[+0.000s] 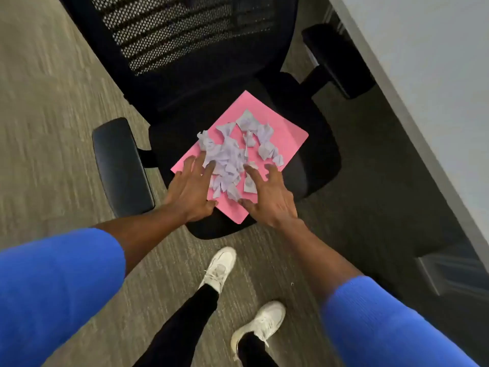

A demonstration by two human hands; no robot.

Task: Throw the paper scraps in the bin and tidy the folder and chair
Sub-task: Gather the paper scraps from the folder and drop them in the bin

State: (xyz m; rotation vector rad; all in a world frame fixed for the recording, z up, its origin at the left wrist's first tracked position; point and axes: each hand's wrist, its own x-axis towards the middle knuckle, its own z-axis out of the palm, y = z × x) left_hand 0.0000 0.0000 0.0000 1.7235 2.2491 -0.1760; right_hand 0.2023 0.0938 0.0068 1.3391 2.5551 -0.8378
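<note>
- A pink folder (280,133) lies flat on the seat of a black mesh chair (185,41).
- Pale torn paper scraps (232,152) are heaped on the folder.
- The left hand (189,193) and right hand (267,200), fingers spread, flank the heap's near side.
- Blue sleeves (53,287) and white shoes (219,268) show over grey carpet (47,102).

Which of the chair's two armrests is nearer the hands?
The armrest on the person's left, lying close beside the left hand. The other armrest sits farther off, next to the desk, well beyond the right hand.
</note>
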